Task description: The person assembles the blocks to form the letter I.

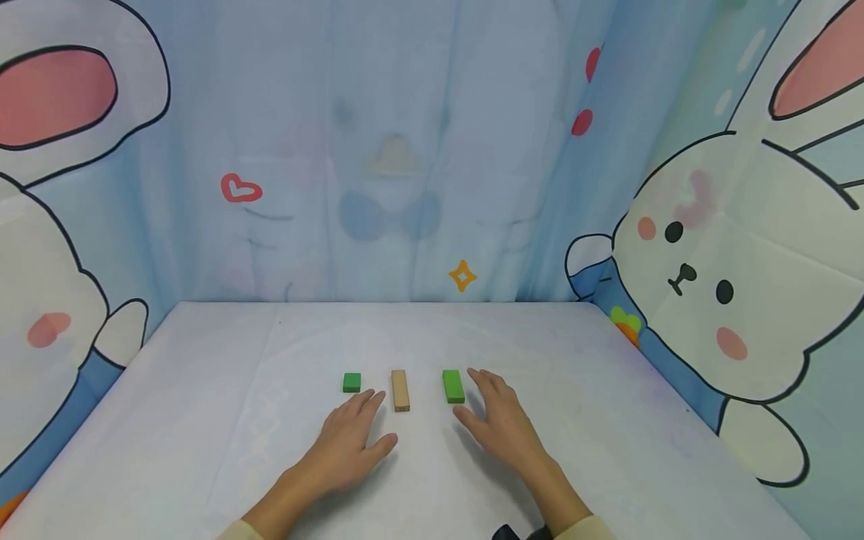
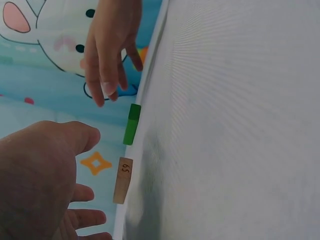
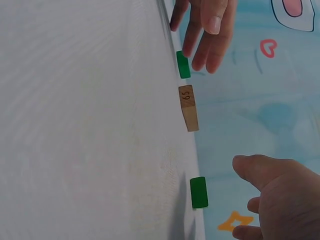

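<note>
Three blocks lie apart in a loose row on the white table. At the left is a small dark green block (image 1: 352, 382), in the middle a longer plain wooden block (image 1: 400, 391) with a number on its end, and at the right a bright green block (image 1: 454, 386). My left hand (image 1: 351, 442) hovers with spread fingers just in front of the small green block and the wooden one. Beside the bright green block, on its right, is my right hand (image 1: 502, 424), thumb and fingers apart. Neither hand holds anything.
A white cloth covers the table (image 1: 202, 420). Behind it hangs a blue curtain (image 1: 290, 135) printed with rabbits, a heart and a star. A small black object (image 1: 506, 532) shows at the front edge by the right sleeve (image 1: 586, 529).
</note>
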`<state>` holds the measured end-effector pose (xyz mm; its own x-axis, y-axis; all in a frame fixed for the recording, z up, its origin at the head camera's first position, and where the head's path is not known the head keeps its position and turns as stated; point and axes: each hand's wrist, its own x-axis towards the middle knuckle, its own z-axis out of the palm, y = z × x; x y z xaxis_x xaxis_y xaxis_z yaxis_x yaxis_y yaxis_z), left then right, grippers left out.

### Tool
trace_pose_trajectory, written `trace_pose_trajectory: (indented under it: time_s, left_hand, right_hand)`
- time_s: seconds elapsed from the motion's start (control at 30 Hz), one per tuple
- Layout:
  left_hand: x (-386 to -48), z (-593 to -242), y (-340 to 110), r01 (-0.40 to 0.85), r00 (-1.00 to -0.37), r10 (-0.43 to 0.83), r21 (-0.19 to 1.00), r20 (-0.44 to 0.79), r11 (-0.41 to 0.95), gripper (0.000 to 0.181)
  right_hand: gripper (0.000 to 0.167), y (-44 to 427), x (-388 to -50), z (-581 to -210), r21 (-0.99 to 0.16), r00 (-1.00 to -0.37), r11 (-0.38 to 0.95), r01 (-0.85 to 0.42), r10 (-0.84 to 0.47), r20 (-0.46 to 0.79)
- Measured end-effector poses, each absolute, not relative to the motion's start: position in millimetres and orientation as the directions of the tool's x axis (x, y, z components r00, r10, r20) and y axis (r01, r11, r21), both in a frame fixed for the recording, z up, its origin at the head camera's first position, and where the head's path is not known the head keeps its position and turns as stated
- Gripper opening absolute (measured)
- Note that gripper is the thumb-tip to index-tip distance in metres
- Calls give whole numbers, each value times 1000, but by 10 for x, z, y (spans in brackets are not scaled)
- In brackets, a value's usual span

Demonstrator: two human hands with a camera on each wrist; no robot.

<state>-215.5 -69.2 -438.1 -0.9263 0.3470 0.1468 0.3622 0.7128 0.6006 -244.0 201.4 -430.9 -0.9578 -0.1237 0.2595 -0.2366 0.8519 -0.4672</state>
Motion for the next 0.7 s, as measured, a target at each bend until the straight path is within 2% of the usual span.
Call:
trace_pose_trajectory:
  time_s: [0.7]
  left_hand:
    - [-2245,-4374,-543,360,-928,339,597,153,716,68]
  right_hand:
    - [70,1945,-2612,-4374,-501,-969,842,-199,-93,229]
